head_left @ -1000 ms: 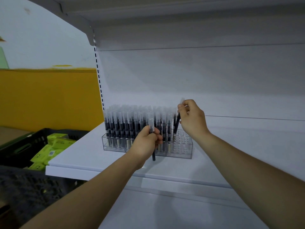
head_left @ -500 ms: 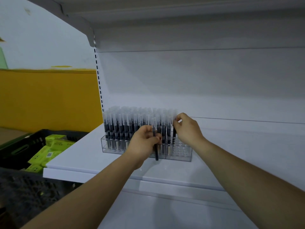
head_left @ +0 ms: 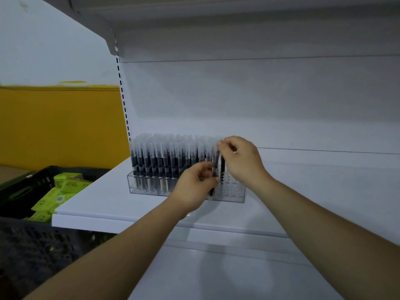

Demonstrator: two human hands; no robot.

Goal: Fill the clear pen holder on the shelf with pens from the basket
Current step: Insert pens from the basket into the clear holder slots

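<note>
A clear pen holder [head_left: 236,192] stands on the white shelf [head_left: 104,202], packed with upright black pens [head_left: 164,159] with frosted caps; only its right end shows free holes. My left hand [head_left: 194,189] holds a black pen [head_left: 214,176] upright in front of the holder's right part. My right hand [head_left: 242,161] is just above and right of it, fingertips pinching the top of that pen or one beside it; which one I cannot tell. The hands nearly touch.
A black plastic basket [head_left: 43,178] with green packets [head_left: 62,187] sits low at the left, and a second dark crate [head_left: 32,252] lies below the shelf edge. Another shelf hangs overhead. A yellow wall panel is at the left.
My right hand has come down from above the holder to the pen tops, then shifted toward my left hand. My left hand moved slightly right with its pen.
</note>
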